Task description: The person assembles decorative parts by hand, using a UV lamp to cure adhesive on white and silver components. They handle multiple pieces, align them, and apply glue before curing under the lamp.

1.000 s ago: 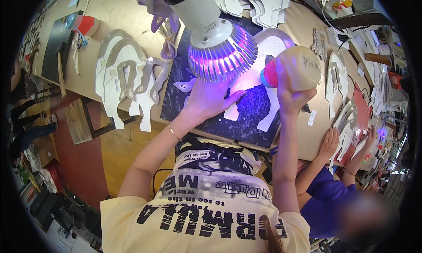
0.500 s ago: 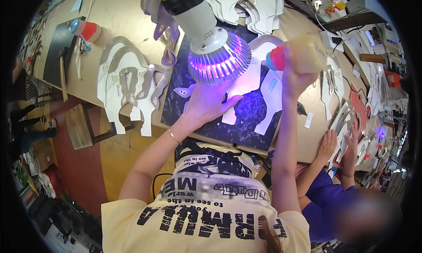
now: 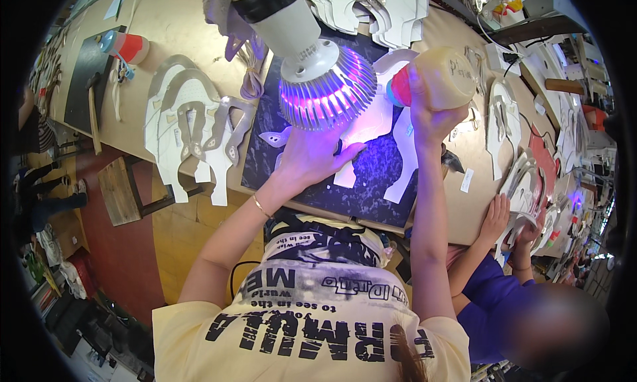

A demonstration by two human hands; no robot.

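My left hand lies on a white shoe-upper piece on the dark marbled slab, its thumb stretched out. A lamp with a finned head and purple light hides its other fingertips. My right hand is wrapped round a squeeze bottle, cream with a red band and a blue tip end. The bottle is held tilted above the slab, its tip pointing left. Beneath it lies another curved white piece. Whether the tip touches anything, I cannot tell.
White and grey upper pieces lie left of the slab; a stack of them is behind. Another bottle and a hammer are at far left. At right, a co-worker's hand rests near more pieces.
My right hand has moved a little left with the bottle, whose tip end is nearer the lamp. My left hand stays nearly in place. The co-worker's farther hand has lowered.
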